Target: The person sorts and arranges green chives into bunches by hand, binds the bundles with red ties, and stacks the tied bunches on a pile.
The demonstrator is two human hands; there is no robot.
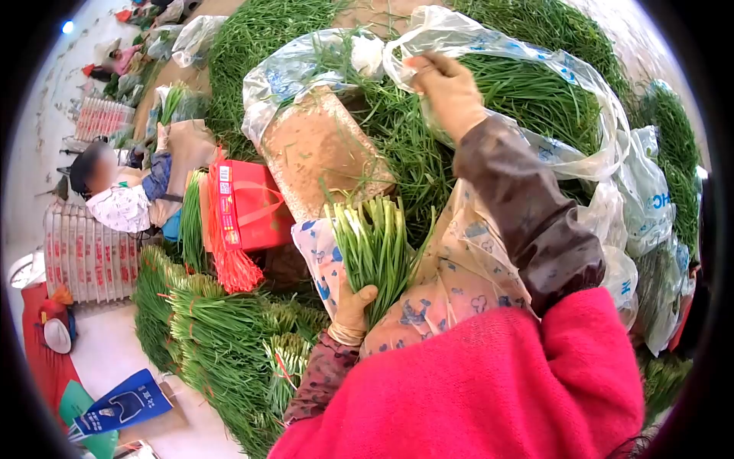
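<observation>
In my gloved left hand (352, 312) is an upright bunch of garlic chives (375, 249), its pale cut ends pointing away from me. The fingers wrap round its lower part, above a patterned plastic apron (428, 306) on my lap. My gloved right hand (453, 96) is raised at the rim of a clear plastic bag (527, 53) filled with loose chives (539, 99). Its fingers are curled together, with a reddish spot at the tips; whether they pinch anything is unclear. Between the hands and the far side lies a soil-dusted board (325, 153).
A red box (256, 203) with red ties (235, 268) stands left of the board. Tied chive bundles (222, 329) pile up at lower left. Loose greens (252, 69) heap at the back. Another person (122, 195) sits at left near stacked crates (92, 252).
</observation>
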